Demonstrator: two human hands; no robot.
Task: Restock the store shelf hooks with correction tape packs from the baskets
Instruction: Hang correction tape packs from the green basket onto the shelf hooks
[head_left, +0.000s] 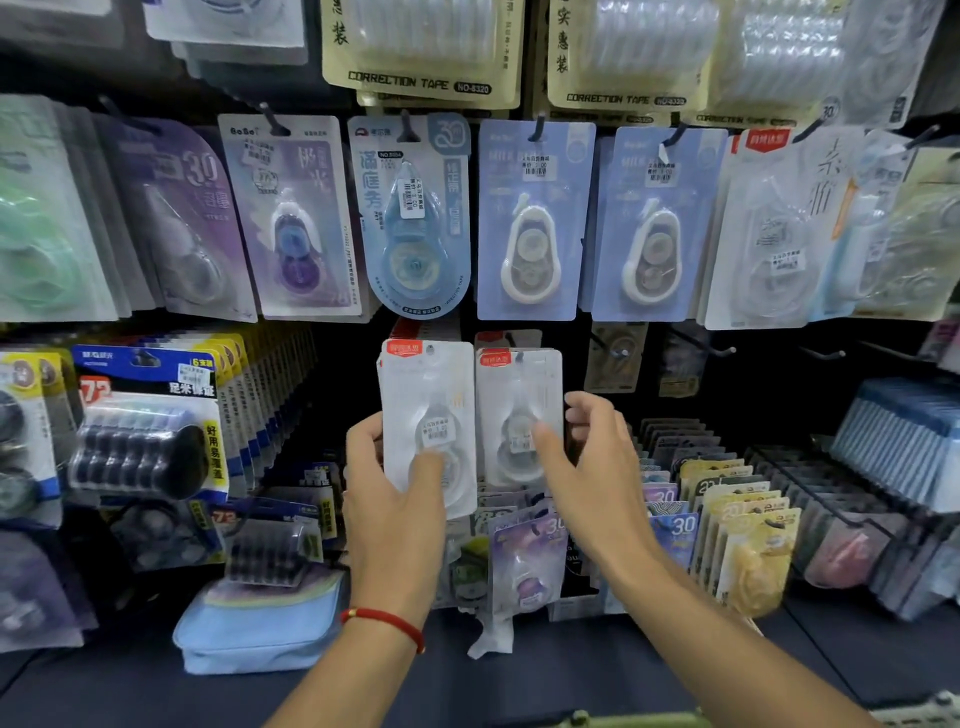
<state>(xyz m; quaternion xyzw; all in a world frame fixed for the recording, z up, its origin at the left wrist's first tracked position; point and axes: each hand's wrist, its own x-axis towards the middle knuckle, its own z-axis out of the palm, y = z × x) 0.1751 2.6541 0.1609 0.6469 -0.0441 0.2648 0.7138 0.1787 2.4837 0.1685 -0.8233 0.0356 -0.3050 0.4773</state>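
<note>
Two white correction tape packs held at the lower hook row of the shelf.

The left hand (395, 493) grips the left pack (428, 423), a flat white card with a clear blister and red top tab, thumb on its face. The right hand (592, 467) pinches the right pack (519, 415), which appears to hang on a hook (511, 340); whether it is fully seated cannot be told. Glossy blue carded packs (532, 218) hang above. A red string bracelet (387, 621) circles the left wrist.

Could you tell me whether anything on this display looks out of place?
A loose clear pack lies crumpled on the dark shelf below the hands, not hung. A blue pouch sits there too.
</note>
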